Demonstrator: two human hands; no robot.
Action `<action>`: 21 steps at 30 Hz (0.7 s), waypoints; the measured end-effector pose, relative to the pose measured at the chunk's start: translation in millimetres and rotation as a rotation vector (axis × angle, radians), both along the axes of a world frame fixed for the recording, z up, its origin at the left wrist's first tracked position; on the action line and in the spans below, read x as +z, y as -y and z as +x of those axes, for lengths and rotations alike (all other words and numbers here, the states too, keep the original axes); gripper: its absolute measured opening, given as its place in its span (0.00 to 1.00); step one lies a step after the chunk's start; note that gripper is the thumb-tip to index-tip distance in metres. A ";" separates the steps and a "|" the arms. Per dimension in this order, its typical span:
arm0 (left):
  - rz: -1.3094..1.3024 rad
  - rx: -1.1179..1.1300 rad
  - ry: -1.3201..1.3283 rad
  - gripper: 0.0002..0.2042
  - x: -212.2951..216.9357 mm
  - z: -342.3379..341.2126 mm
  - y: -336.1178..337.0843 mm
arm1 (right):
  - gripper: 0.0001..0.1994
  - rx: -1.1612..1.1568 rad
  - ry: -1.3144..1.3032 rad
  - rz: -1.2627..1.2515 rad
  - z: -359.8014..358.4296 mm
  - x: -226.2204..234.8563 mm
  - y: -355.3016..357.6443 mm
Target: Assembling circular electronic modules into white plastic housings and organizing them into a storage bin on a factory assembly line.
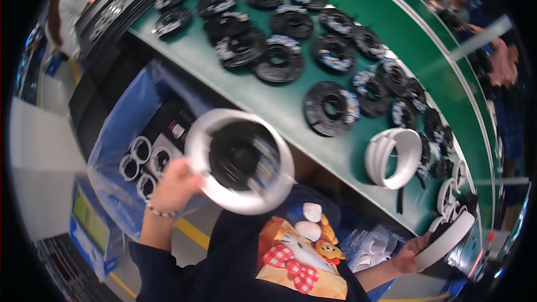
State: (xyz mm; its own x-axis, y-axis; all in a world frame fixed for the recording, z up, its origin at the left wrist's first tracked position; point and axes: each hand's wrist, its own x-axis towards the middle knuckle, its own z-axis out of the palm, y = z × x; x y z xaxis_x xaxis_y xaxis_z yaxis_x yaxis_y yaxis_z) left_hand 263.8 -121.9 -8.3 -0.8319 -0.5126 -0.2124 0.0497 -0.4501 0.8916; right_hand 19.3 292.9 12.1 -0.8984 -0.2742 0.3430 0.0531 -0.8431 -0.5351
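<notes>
My left hand (174, 187), with a beaded bracelet at its wrist, grips the rim of a wide white ring-shaped housing (279, 187). A black round part (232, 162) with a blue-and-white patch shows within that ring; the blur hides whether it is seated there. Far to the right, my right hand (410, 255) is closed on the edge of another white ring (447, 241), tilted and seen mostly from its side. Two stacked white rings (373, 159) stand on the green table (263, 98) between my hands.
Several black disc parts (331, 109) cover the table's far side. Below left is a blue-lined bin (106, 156) holding white-rimmed round parts (141, 149). White ring parts (447, 198) lie at the right end. Dark racks (106, 19) stand far left, and other people work beyond.
</notes>
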 end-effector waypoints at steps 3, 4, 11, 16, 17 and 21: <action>-0.123 0.417 0.180 0.13 -12.2 62.6 43.6 | 0.16 0.015 -0.043 0.112 -5.0 16.4 33.4; -0.183 0.538 0.288 0.12 -33.8 85.9 59.1 | 0.15 -0.009 -0.055 0.146 -2.8 20.7 45.1; 0.388 0.678 0.401 0.19 -236.1 159.2 150.7 | 0.29 0.124 -0.015 0.163 -11.9 39.7 39.7; 0.713 1.089 0.112 0.19 -347.4 164.3 202.4 | 0.25 -0.337 -0.181 0.365 -2.3 49.6 24.4; 0.729 1.173 0.112 0.18 -355.9 166.3 211.9 | 0.25 -0.334 -0.174 0.370 -12.4 48.1 7.8; 0.748 1.283 0.125 0.15 -363.6 155.1 233.6 | 0.15 -2.335 -1.812 1.981 -40.4 51.7 -45.0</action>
State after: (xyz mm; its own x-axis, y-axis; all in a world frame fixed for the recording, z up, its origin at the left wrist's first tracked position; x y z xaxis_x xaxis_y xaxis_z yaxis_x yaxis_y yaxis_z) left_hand 418.9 -355.5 -372.0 0.1335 -0.6061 -0.7841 0.6985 -0.5037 0.5083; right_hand -21.1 337.9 63.8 -0.0984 -0.7540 0.6495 0.2339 0.6168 0.7515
